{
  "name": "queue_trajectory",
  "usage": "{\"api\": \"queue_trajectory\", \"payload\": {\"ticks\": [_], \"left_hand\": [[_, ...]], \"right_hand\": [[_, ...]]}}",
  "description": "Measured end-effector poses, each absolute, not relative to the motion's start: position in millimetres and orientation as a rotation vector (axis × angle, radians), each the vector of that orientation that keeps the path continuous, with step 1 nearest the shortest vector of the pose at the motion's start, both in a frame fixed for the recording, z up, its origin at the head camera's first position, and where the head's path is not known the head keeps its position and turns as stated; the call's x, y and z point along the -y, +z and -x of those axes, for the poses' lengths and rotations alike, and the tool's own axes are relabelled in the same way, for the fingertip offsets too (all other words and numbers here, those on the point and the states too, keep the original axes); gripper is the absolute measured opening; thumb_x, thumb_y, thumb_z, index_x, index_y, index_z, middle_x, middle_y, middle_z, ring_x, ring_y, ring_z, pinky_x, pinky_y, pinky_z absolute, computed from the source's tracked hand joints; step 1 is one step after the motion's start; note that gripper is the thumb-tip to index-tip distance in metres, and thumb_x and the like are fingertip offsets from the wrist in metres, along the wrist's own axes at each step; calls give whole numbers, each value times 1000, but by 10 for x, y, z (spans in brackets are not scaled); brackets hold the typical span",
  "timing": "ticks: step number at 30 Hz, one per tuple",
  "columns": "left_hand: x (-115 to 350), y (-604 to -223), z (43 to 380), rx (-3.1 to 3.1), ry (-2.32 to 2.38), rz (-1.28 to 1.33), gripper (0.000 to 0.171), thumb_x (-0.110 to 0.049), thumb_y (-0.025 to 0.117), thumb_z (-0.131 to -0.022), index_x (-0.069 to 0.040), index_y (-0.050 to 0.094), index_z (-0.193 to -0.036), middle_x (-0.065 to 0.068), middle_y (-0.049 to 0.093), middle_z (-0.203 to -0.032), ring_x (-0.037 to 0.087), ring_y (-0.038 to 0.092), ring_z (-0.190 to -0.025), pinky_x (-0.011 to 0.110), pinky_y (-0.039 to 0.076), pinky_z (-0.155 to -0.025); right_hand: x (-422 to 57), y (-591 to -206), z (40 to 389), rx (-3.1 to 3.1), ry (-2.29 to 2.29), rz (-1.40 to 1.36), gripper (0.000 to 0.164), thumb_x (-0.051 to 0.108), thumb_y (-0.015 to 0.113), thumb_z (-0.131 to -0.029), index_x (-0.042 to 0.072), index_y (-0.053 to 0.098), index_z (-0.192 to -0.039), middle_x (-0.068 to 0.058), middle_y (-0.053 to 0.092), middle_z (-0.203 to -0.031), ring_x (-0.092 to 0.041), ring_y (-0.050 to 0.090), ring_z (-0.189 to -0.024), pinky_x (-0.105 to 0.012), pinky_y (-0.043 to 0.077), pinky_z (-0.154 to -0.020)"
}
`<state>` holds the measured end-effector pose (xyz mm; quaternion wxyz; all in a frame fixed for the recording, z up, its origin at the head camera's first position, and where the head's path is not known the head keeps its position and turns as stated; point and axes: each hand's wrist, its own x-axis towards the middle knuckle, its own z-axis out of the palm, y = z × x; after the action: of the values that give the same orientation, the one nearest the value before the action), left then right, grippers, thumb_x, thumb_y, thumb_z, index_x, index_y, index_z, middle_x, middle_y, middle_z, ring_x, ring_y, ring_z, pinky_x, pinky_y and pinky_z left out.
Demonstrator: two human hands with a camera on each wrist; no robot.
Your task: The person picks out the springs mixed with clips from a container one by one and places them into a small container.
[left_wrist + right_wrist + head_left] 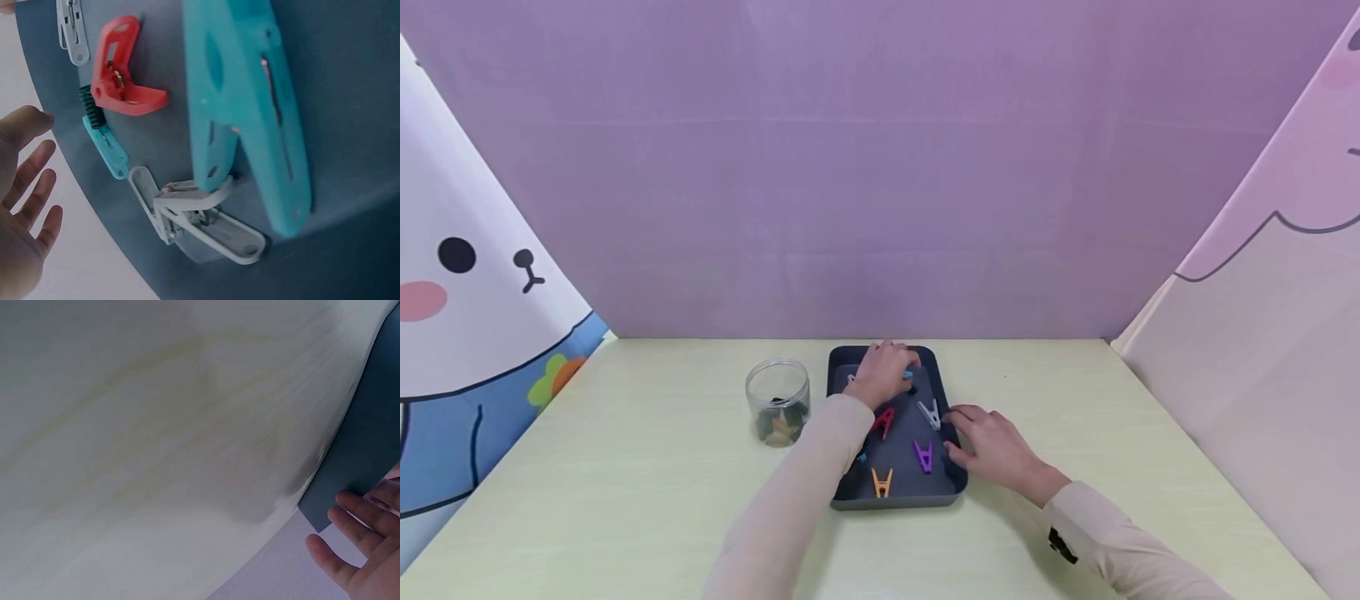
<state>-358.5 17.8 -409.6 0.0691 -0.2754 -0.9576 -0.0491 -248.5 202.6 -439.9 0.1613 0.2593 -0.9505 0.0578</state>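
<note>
A dark grey tray point(898, 502) holds several plastic clothespins. Above its far half is my left hand point(883, 373), fingers bent and no held item showing. Near that hand lies a blue clothespin point(907, 375); the left wrist view has a large teal clothespin point(250, 106) close up, grey ones point(194, 215) and a small teal one point(106, 147) with a dark coil. A red clothespin point(885, 422) is mid-tray. Beside the tray's right wall, fingers spread at the rim, is my right hand point(996, 447). Closest to it are a pale grey clothespin point(930, 415) and a purple clothespin point(923, 457).
A clear jar point(778, 392) with dark and tan pieces inside stands left of the tray. An orange clothespin point(882, 483) lies at the tray's near end. The pale table point(647, 467) meets a purple cloth backdrop point(880, 183) behind.
</note>
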Motion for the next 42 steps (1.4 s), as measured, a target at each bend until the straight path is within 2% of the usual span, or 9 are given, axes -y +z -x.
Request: {"api": "queue_trajectory", "payload": {"ticks": [9,18,42], "left_hand": [[-169,-4220,3620,2889,-187,835,25,-26,69,-81,-24,66,-106,-4,63,-104,21,52,-102,41,41,-90],[-174,-4289,3604,2922,-144,832,26,-24,69,-81,-26,66,-107,-4,62,-109,20,51,-101,40,40,-90],[-185,-4416,3658,2888,-121,874,19,-18,69,-80,-27,68,-97,-5,61,-104,19,49,-99,39,40,-89]], "right_hand": [[-2018,-4390,2477,2708,185,-744,36,31,63,-80,9,63,-108,-8,62,-113,-21,59,-104,-40,50,-77],[-2019,-4406,2482,2712,178,-739,36,32,63,-80,9,62,-109,-8,62,-113,-21,58,-105,-41,50,-77],[-2015,-4416,2495,2687,188,-739,35,30,65,-79,8,63,-106,-8,62,-111,-22,59,-103,-41,50,-75]]}}
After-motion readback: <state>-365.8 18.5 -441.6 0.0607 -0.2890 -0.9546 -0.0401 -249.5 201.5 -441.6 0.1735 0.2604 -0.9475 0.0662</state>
